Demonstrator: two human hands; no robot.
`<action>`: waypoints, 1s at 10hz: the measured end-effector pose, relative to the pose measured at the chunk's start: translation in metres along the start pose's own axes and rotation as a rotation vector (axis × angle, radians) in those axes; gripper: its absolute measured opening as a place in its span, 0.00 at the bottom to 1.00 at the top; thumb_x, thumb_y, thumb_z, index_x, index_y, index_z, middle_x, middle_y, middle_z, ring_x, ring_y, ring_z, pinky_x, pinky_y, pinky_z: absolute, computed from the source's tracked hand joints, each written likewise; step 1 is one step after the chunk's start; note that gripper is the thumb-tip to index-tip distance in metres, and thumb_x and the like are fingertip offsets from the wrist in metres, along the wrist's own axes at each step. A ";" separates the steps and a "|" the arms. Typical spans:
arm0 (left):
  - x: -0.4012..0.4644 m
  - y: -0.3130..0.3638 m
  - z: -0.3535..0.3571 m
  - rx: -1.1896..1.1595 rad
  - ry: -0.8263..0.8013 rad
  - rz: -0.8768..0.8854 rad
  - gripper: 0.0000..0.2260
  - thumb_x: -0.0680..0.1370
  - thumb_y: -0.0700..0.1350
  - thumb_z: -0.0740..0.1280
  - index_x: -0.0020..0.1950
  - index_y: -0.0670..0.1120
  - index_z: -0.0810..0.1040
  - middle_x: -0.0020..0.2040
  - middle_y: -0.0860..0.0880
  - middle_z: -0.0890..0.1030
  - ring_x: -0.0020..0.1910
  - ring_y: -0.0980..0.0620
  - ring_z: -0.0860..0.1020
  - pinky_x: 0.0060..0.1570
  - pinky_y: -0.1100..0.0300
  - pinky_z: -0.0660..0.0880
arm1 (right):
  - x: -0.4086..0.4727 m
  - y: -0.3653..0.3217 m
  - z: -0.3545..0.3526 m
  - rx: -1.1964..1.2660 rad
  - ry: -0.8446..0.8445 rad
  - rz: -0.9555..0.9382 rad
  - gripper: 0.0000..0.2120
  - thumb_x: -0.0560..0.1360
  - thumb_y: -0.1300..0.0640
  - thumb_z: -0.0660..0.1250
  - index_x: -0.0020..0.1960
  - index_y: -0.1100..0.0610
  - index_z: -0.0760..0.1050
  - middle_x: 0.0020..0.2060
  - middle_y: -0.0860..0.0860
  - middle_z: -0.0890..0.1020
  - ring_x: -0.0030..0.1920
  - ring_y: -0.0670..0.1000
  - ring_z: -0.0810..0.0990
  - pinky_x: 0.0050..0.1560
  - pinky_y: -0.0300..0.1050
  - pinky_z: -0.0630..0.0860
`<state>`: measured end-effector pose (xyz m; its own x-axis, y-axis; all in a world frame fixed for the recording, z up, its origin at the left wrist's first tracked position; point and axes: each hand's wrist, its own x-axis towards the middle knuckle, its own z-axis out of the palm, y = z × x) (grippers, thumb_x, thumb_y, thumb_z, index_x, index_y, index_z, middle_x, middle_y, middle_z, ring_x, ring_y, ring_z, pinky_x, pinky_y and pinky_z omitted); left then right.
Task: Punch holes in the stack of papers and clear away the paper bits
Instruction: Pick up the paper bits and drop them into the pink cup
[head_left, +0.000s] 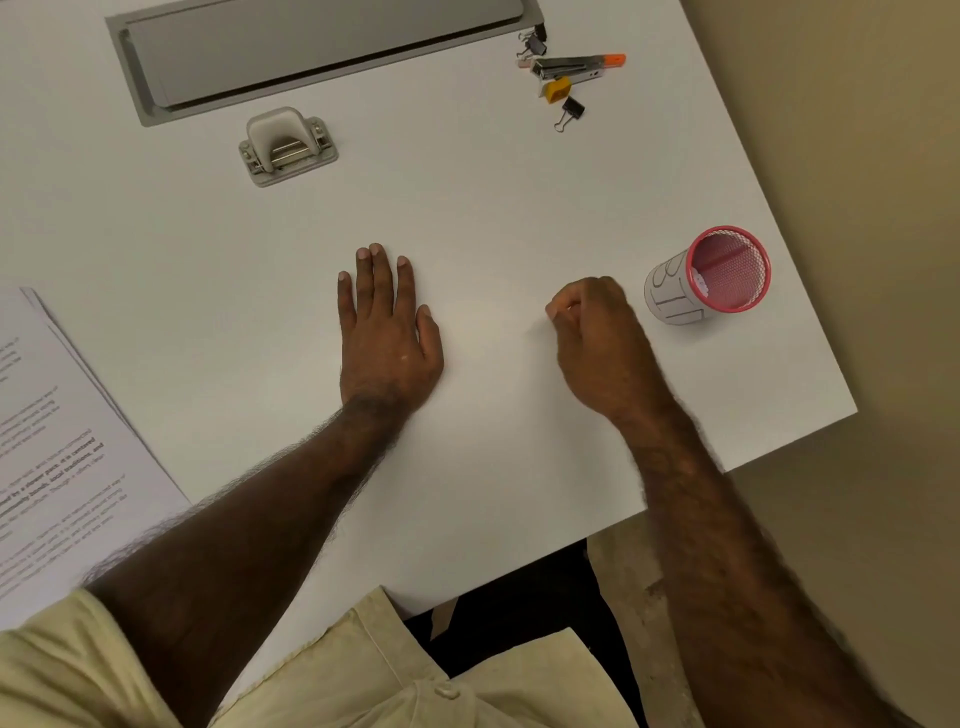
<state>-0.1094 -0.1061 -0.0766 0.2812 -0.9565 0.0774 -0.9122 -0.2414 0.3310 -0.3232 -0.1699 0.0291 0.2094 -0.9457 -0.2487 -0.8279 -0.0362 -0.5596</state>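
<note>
Left hand (387, 332) flat on the tabletop (493, 182), fingers straight; right hand (597, 338) curled, seemingly pinching bits, hard to tell. Papers (57, 441) at left edge, cup (711, 275) near right edge. Better to carry the pinch over the cup, then release

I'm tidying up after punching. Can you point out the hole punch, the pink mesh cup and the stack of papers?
hole punch (287, 145): head view, on its white lever.
pink mesh cup (727, 270): head view, on its inner mesh wall.
stack of papers (57, 447): head view, on the printed top sheet.
</note>
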 end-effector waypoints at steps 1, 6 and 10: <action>-0.001 0.000 0.000 0.001 0.002 -0.001 0.29 0.86 0.48 0.54 0.85 0.39 0.58 0.86 0.35 0.54 0.87 0.38 0.49 0.85 0.39 0.47 | 0.005 0.009 -0.026 0.031 0.138 -0.053 0.07 0.81 0.68 0.62 0.53 0.62 0.78 0.55 0.60 0.80 0.56 0.58 0.79 0.62 0.49 0.73; -0.001 -0.002 0.004 0.010 0.027 0.014 0.29 0.86 0.49 0.52 0.85 0.39 0.59 0.86 0.36 0.55 0.87 0.39 0.50 0.86 0.40 0.45 | 0.012 0.064 -0.113 -0.154 0.416 0.236 0.10 0.81 0.57 0.65 0.56 0.57 0.85 0.56 0.57 0.86 0.57 0.59 0.83 0.58 0.49 0.78; -0.002 -0.001 0.001 0.014 0.017 0.010 0.29 0.86 0.49 0.52 0.86 0.39 0.58 0.86 0.36 0.54 0.87 0.39 0.50 0.86 0.40 0.45 | -0.001 0.032 -0.015 -0.041 0.119 -0.052 0.01 0.75 0.57 0.77 0.44 0.54 0.87 0.42 0.50 0.86 0.43 0.53 0.83 0.49 0.48 0.79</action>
<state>-0.1096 -0.1042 -0.0782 0.2766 -0.9562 0.0964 -0.9193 -0.2340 0.3166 -0.3578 -0.1746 0.0236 0.1914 -0.9737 -0.1236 -0.8387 -0.0969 -0.5359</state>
